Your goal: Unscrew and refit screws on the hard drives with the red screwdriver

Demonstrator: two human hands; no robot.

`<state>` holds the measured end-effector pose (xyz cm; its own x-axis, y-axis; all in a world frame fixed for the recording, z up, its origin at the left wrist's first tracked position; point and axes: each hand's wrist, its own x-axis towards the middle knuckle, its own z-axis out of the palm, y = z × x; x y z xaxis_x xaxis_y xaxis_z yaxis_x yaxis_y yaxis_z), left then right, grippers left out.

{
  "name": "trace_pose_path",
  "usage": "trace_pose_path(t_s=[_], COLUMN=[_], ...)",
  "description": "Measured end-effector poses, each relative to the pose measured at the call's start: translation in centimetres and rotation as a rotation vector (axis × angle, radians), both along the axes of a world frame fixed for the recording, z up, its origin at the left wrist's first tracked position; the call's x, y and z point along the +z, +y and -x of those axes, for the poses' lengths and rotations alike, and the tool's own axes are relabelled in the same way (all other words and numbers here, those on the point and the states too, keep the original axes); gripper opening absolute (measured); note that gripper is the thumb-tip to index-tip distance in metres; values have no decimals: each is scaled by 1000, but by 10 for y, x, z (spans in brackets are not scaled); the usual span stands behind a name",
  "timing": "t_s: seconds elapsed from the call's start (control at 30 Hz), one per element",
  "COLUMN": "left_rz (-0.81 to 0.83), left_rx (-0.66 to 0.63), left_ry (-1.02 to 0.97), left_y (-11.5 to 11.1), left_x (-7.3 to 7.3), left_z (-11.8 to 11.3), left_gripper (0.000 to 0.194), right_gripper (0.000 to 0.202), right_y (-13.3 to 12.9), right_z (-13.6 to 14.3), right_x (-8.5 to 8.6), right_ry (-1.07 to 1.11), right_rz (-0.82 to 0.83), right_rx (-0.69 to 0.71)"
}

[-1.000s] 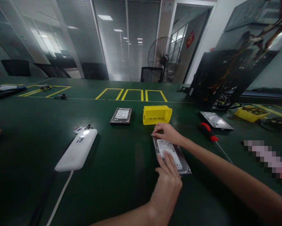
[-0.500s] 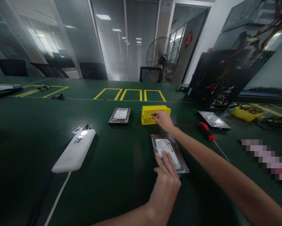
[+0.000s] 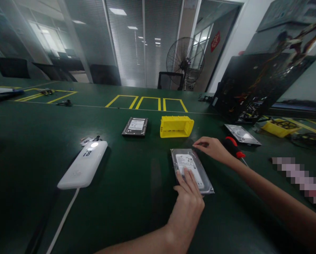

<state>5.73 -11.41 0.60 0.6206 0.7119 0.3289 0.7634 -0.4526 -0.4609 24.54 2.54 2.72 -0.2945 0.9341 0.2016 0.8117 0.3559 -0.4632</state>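
Observation:
A hard drive (image 3: 202, 173) with a white label lies flat on the green table right of centre. My left hand (image 3: 188, 197) rests on it, fingers stretched out over the label and the near left part. At its far right corner is my right hand (image 3: 212, 147), thumb and fingertips pinched together; whatever is between them is too small to make out. Behind the drive, a yellow bin (image 3: 177, 127) lies on its side, its opening facing me, with a few tiny dark bits inside. A red and black screwdriver (image 3: 235, 147) is partly covered by my right forearm.
Another hard drive (image 3: 135, 126) lies left of the bin, a further hard drive (image 3: 241, 134) to its right. A white power bank (image 3: 84, 165) with a cable is at left. An open computer case (image 3: 255, 84) and a second yellow bin (image 3: 279, 127) stand at far right.
My right hand has come out from the yellow bin, moving right and nearer to the hard drive's far right corner, still pinched. My left hand stays on the drive.

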Motion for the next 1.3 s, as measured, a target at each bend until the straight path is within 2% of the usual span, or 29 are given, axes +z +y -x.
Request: trace_pose_path(t_s=[0.2,0.33,0.5,0.87,1.0,1.07,1.17,1.23,1.3], left_rz=[8,-4,-7,33,59,69,84,98,112], left_rx=[2,8,3,-26,-19,-18,-23,-18,-3], left_ry=[7,11,7,-75,-124,-139,-150,-160,-174], left_y=[0,-1,0,4,7,8,8,8,9], left_x=[0,-1,-2,1,3,4,4,4,4], left_z=[0,-1,-2,2,1,0,-1,-1,0], left_gripper=[46,46,48,47,47,47,47,46,45], right_gripper=[23,23,26,23,26,30,42,56,66], right_y=[-50,-68,-71,-68,-66,-62,-56,-55,-55], right_z=[-4,-2,-4,-3,-9,-23,-50,-65,-72], right_x=[0,1,1,0,5,4,-1,-7,-11], right_ry=[51,100,205,296,238,109,-160,-327,-435], right_rz=[94,164,244,349,295,119,-206,-259,-207], right_rx=[-24,-39,-16,15,47,-41,-333,-525,-626])
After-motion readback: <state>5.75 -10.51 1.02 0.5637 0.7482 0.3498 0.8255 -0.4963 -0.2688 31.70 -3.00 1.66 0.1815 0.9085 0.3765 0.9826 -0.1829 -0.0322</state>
